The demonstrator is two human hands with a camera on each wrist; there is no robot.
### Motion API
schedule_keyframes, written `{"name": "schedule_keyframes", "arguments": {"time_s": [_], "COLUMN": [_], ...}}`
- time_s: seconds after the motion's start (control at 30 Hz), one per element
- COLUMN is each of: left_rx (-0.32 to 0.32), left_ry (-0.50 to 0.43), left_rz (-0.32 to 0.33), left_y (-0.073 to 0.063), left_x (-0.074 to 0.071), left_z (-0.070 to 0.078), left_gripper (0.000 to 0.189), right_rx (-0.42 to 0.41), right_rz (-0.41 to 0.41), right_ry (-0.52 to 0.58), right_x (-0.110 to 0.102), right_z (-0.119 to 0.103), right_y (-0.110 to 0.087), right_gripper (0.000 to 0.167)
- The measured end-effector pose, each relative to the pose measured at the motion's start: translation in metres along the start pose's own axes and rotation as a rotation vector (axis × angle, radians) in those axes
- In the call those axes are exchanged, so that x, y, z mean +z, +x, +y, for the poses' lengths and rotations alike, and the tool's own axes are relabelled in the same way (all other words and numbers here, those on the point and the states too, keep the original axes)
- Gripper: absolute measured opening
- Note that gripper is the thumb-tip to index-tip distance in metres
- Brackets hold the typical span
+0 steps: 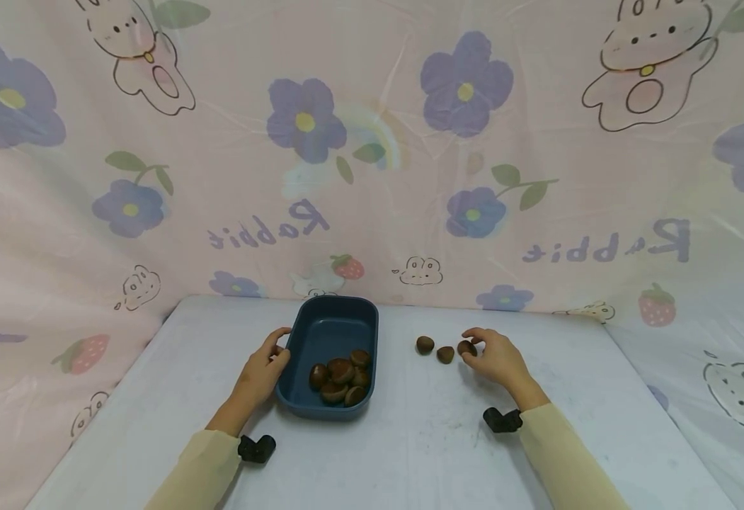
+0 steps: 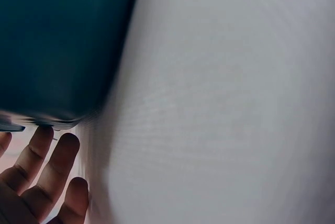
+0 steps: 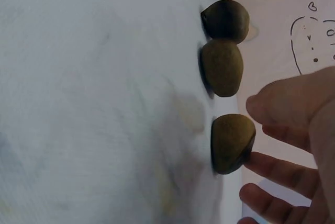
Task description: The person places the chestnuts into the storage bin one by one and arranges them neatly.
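A dark blue rectangular container (image 1: 330, 412) holds several brown chestnuts (image 1: 341, 371) near its front end. My left hand (image 1: 255, 379) rests against the container's left side; in the left wrist view its fairly straight fingers (image 2: 55, 174) reach the container wall (image 2: 57, 41). Right of the container, my right hand (image 1: 498, 360) has thumb and fingers spread around a chestnut (image 1: 467, 348). The right wrist view shows a gap between the thumb (image 3: 285, 98) and that chestnut (image 3: 232, 144), with a finger close behind it. Two more chestnuts (image 1: 425, 345) (image 1: 445, 354) lie to its left.
The white table (image 1: 403, 453) runs back to a hanging cloth (image 1: 372, 212) printed with flowers and rabbits, which also drapes both sides. A small black device (image 1: 257, 449) sits on the left wrist and another (image 1: 502, 420) on the right.
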State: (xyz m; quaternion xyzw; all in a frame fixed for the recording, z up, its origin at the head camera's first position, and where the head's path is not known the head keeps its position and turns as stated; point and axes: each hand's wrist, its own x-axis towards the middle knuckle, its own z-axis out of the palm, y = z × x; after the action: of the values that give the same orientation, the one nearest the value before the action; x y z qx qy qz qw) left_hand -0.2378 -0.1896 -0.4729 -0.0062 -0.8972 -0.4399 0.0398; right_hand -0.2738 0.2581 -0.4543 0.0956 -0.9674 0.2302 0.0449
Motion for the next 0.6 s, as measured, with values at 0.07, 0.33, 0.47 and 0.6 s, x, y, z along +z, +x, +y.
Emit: {"name": "schedule_keyframes", "arguments": {"time_s": [0.07, 0.33, 0.47, 0.6], "left_rx": [-0.001, 0.0, -0.002, -0.004], "left_ry": [-0.001, -0.005, -0.008, -0.009], "left_rz": [0.0, -0.005, -0.008, -0.008], "left_y": [0.0002, 0.0014, 0.0018, 0.0015], "left_x": [0.0, 0.0001, 0.0001, -0.0002], "left_z": [-0.0001, -0.0019, -0.0022, -0.0019], "left_gripper": [0.044, 0.044, 0.044, 0.044], "right_rx": [0.002, 0.01, 0.019, 0.025], "right_rz": [-0.003, -0.016, -0.023, -0.033], "right_ry": [0.002, 0.001, 0.008, 0.007], "right_x": [0.0008, 0.0046, 0.0061, 0.0079], "right_z": [0.0014, 0.005, 0.0066, 0.0093], "right_y": [0.001, 0.0049, 0.0066, 0.0088], "right_gripper": [0.041, 0.041, 0.039, 0.038]}}
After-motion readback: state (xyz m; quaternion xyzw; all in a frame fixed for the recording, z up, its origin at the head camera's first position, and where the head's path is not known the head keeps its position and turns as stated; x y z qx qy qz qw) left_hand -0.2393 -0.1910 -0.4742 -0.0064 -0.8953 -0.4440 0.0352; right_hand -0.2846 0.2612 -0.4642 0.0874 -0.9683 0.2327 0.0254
